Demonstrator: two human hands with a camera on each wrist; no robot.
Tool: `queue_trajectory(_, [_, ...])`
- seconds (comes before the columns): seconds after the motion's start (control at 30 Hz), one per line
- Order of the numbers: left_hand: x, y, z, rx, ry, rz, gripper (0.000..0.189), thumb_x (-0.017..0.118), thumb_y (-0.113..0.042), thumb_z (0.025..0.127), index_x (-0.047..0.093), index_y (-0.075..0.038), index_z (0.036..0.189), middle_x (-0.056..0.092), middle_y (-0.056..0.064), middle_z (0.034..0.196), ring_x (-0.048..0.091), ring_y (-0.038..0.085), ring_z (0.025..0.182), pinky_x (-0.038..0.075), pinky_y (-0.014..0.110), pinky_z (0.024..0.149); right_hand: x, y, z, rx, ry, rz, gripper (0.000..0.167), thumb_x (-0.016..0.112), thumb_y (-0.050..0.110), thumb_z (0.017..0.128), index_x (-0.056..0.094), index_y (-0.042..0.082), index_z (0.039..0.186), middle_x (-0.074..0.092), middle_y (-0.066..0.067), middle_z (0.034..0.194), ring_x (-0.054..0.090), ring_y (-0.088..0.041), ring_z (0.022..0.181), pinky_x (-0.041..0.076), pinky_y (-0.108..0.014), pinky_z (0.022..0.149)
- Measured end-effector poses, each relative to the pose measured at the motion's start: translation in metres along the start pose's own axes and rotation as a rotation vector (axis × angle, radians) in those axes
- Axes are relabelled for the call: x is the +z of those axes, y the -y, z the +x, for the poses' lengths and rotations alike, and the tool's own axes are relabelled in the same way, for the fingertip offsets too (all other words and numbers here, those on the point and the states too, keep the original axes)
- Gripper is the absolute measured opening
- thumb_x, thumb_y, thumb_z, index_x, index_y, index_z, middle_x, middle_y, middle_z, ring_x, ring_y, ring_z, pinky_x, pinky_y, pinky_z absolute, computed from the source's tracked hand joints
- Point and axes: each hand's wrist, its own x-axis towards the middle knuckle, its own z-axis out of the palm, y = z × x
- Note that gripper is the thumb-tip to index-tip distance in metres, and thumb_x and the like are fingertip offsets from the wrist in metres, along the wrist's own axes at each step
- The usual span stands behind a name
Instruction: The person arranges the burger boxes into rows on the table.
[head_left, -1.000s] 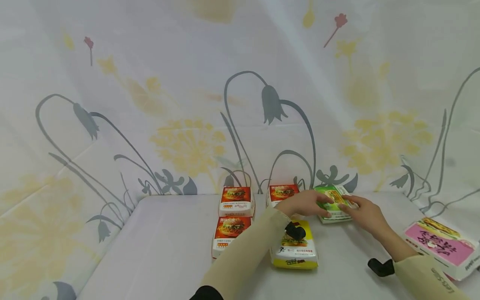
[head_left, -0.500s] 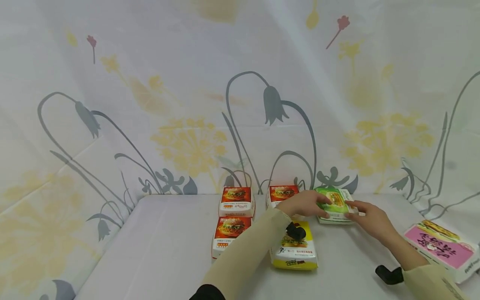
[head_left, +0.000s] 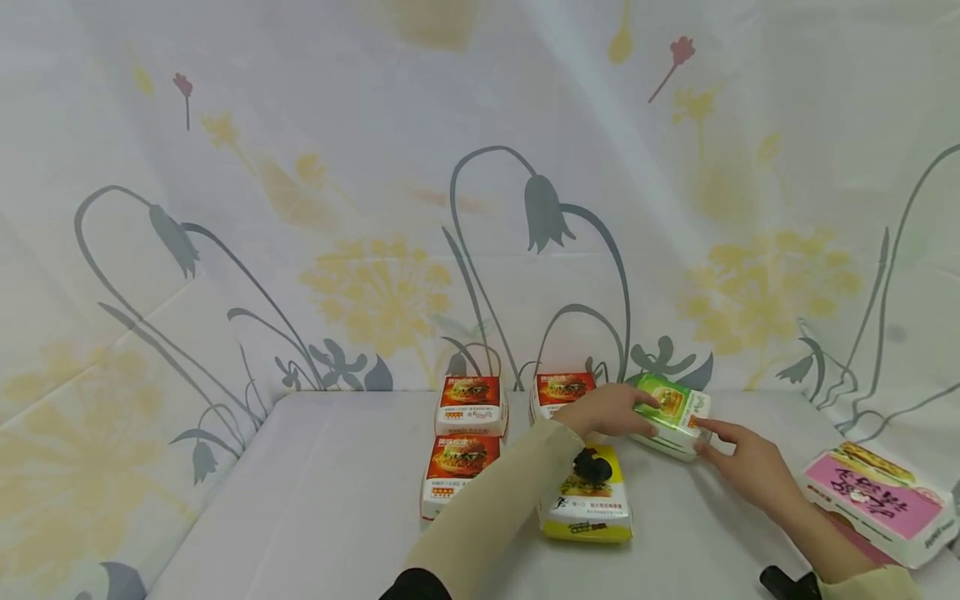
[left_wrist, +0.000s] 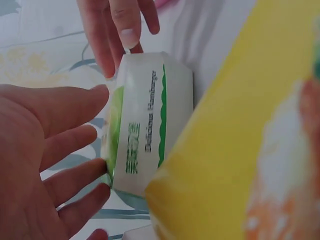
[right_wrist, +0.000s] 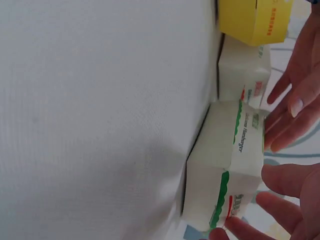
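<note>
A green and white hamburger box (head_left: 672, 411) lies at an angle near the back edge of the table. My left hand (head_left: 611, 410) is at its left side, with extended fingers touching its top edge in the left wrist view. From the right, my right hand (head_left: 750, 467) meets the box's near right corner with its fingertips, fingers loosely bent. In the right wrist view, right fingers (right_wrist: 240, 227) lie along the side of the hamburger box (right_wrist: 215, 165). A yellow box (head_left: 587, 500) sits in front of my left hand, partly behind the sleeve.
Two red-topped burger boxes (head_left: 471, 406) stand in a column on the left. Another red-topped box (head_left: 564, 392) is at the back, partly hidden by my left hand. A pink box (head_left: 877, 500) lies at the right. A flower-printed curtain (head_left: 360, 167) hangs behind the table (head_left: 330, 500).
The green box has turned from roughly straight to an angle, its right end coming nearer. My right hand has shifted slightly right and down; the left hand has stayed about where it was.
</note>
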Motion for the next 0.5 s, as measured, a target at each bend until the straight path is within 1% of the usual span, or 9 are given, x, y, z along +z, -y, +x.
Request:
queue_trajectory(0.13, [0.001,-0.004,0.003,-0.009,0.010,0.131,0.045,0.065,-0.045,0.094,0.058,-0.040,0.139,0.047,-0.019,0.146,0.043,0.002,0.133,0.037,0.024,0.105,-0.008,0.002,-0.001,0.012,0.002,-0.004,0.052,0.064,0.032,0.097,0.057,-0.004,0.135,0.058,-0.039,0.120,0.056,-0.057,0.107,0.049,-0.060,0.075])
queue_trajectory(0.23, [0.001,-0.005,0.003,-0.017,0.024,0.189,0.045,0.063,-0.047,0.095,0.057,-0.041,0.139,0.041,-0.022,0.150,0.039,0.002,0.136,0.037,0.024,0.106,-0.017,0.000,0.007,0.034,0.019,0.023,0.056,0.061,0.033,0.099,0.052,-0.005,0.139,0.055,-0.041,0.123,0.053,-0.058,0.110,0.049,-0.061,0.076])
queue_trajectory(0.3, [0.000,-0.005,0.003,-0.017,0.031,0.196,0.045,0.062,-0.047,0.096,0.057,-0.041,0.140,0.040,-0.021,0.151,0.039,0.003,0.136,0.037,0.025,0.106,-0.021,-0.002,0.015,0.055,0.041,0.052,0.059,0.058,0.036,0.100,0.048,-0.004,0.143,0.050,-0.042,0.129,0.048,-0.060,0.115,0.047,-0.064,0.080])
queue_trajectory(0.37, [0.000,-0.005,0.002,-0.019,0.037,0.177,0.045,0.063,-0.046,0.096,0.057,-0.040,0.140,0.040,-0.021,0.151,0.039,0.003,0.136,0.036,0.025,0.107,-0.024,-0.005,0.024,0.064,0.063,0.078,0.062,0.058,0.039,0.100,0.045,-0.003,0.145,0.045,-0.042,0.135,0.043,-0.061,0.120,0.043,-0.068,0.085])
queue_trajectory(0.5, [0.001,-0.002,0.001,-0.007,0.046,0.139,0.046,0.064,-0.044,0.095,0.057,-0.037,0.140,0.042,-0.019,0.151,0.038,0.003,0.137,0.034,0.024,0.109,-0.022,-0.012,0.039,0.064,0.120,0.138,0.066,0.060,0.040,0.099,0.042,-0.003,0.146,0.035,-0.041,0.143,0.033,-0.062,0.127,0.036,-0.072,0.092])
